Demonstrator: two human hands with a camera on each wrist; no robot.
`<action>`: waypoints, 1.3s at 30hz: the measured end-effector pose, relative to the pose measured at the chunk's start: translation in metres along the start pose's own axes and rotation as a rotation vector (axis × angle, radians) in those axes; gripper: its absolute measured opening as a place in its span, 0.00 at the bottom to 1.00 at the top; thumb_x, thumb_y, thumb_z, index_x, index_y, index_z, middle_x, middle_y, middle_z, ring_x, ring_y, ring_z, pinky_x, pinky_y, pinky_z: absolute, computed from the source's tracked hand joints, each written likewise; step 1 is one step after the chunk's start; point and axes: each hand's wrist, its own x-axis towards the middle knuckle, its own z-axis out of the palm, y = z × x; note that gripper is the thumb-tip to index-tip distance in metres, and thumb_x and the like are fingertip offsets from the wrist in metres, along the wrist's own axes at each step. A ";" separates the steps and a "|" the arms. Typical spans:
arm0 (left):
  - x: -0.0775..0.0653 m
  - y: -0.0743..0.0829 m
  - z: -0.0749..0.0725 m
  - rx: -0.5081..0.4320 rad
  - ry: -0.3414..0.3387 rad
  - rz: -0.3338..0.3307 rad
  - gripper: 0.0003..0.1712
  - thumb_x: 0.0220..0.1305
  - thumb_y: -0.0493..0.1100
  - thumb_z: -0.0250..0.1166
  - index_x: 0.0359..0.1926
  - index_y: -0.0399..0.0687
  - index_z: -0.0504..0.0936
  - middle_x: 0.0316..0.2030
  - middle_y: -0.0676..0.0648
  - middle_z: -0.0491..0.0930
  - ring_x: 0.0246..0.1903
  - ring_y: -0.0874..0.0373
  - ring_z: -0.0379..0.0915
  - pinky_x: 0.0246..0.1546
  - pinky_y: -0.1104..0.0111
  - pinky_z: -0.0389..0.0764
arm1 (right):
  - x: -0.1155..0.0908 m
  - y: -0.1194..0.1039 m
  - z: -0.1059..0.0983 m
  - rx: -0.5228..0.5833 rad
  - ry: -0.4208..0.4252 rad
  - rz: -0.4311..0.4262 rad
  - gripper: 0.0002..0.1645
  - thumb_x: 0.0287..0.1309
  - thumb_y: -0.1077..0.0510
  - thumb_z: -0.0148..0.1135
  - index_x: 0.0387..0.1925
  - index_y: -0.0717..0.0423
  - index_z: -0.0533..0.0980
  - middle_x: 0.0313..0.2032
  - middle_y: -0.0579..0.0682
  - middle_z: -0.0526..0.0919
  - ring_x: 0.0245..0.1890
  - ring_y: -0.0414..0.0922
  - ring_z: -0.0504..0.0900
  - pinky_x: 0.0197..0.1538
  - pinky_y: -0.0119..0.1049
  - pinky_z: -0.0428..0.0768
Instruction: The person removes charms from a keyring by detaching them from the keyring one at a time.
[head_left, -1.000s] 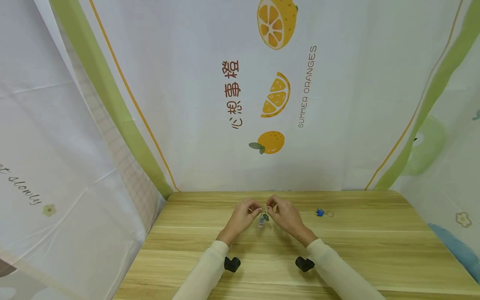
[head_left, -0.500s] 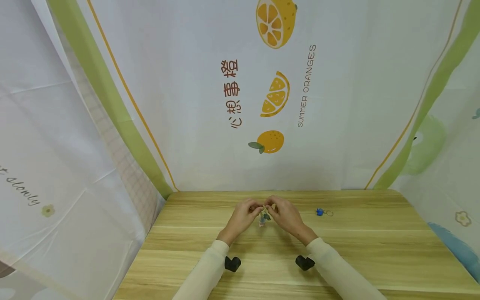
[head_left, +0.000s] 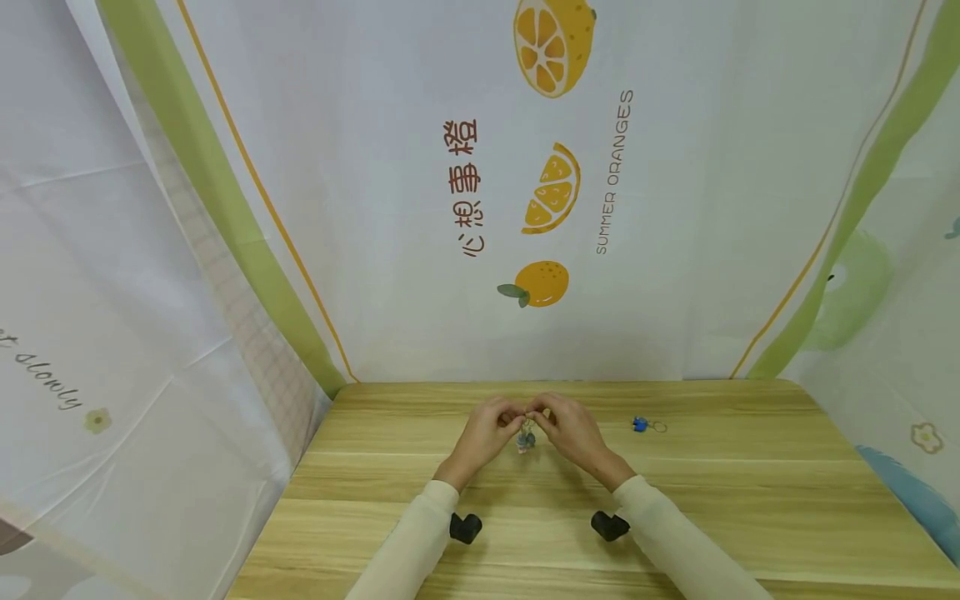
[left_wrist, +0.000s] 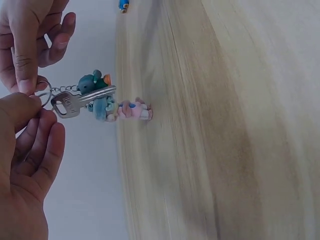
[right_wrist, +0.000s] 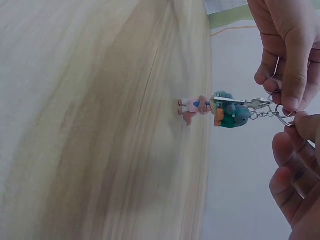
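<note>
My left hand (head_left: 486,432) and right hand (head_left: 573,432) meet fingertip to fingertip above the wooden table, in the head view. Between them they pinch a metal key ring (left_wrist: 45,98), the left thumb and fingers on one side of it, the right on the other. A silver key (left_wrist: 75,102) hangs from this ring beside a short chain (left_wrist: 65,88). Two small figurines dangle there too: a dark teal one with an orange part (right_wrist: 234,116) and a pink-and-white one with pale blue hair (right_wrist: 192,105). Fingertips partly cover the ring.
A blue figurine keychain (head_left: 640,424) with its own ring lies on the wooden table (head_left: 720,508), right of the hands. A white cloth (head_left: 405,333) with printed oranges hangs behind the table. Black camera mounts (head_left: 465,528) sit at both wrists.
The right fingertips have shifted slightly left, closer to the left ones. The dangling figurines have swung and turned a little. The blue keychain stays where it was.
</note>
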 end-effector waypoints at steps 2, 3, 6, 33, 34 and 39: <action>0.000 0.000 0.000 0.002 0.013 -0.003 0.08 0.75 0.36 0.68 0.49 0.40 0.89 0.42 0.44 0.87 0.38 0.55 0.84 0.42 0.71 0.86 | 0.000 0.000 0.001 0.021 -0.001 0.007 0.04 0.72 0.55 0.69 0.45 0.48 0.86 0.41 0.45 0.89 0.23 0.29 0.69 0.25 0.28 0.70; 0.000 -0.001 0.000 0.003 0.018 -0.006 0.07 0.75 0.36 0.68 0.49 0.41 0.89 0.42 0.44 0.88 0.38 0.55 0.84 0.42 0.71 0.86 | 0.000 0.001 0.001 0.032 -0.003 0.013 0.05 0.72 0.55 0.69 0.46 0.48 0.86 0.41 0.45 0.89 0.23 0.29 0.70 0.25 0.28 0.71; -0.001 -0.002 0.000 -0.006 0.031 -0.014 0.07 0.75 0.37 0.68 0.48 0.41 0.90 0.43 0.44 0.88 0.38 0.55 0.84 0.42 0.71 0.87 | -0.001 0.002 0.002 0.068 -0.015 0.039 0.06 0.71 0.55 0.70 0.46 0.49 0.86 0.42 0.47 0.89 0.23 0.29 0.71 0.26 0.28 0.73; 0.000 -0.003 -0.002 -0.175 -0.011 0.029 0.09 0.77 0.36 0.64 0.50 0.36 0.87 0.39 0.39 0.89 0.34 0.42 0.89 0.37 0.71 0.88 | 0.000 0.010 0.004 0.165 -0.051 0.023 0.07 0.72 0.62 0.68 0.47 0.50 0.86 0.45 0.49 0.89 0.20 0.30 0.76 0.24 0.29 0.76; 0.000 -0.003 -0.001 -0.186 -0.021 0.032 0.09 0.77 0.35 0.64 0.50 0.35 0.87 0.40 0.38 0.89 0.35 0.42 0.89 0.37 0.70 0.88 | 0.000 0.010 0.005 0.187 -0.060 0.037 0.07 0.72 0.63 0.67 0.48 0.50 0.85 0.44 0.50 0.88 0.20 0.32 0.77 0.23 0.30 0.76; 0.000 -0.002 0.001 -0.190 -0.050 0.031 0.10 0.78 0.32 0.62 0.54 0.36 0.86 0.44 0.38 0.89 0.35 0.49 0.88 0.38 0.73 0.87 | -0.002 0.009 0.007 0.300 -0.104 0.092 0.07 0.75 0.64 0.63 0.50 0.53 0.77 0.40 0.52 0.86 0.21 0.43 0.81 0.23 0.32 0.77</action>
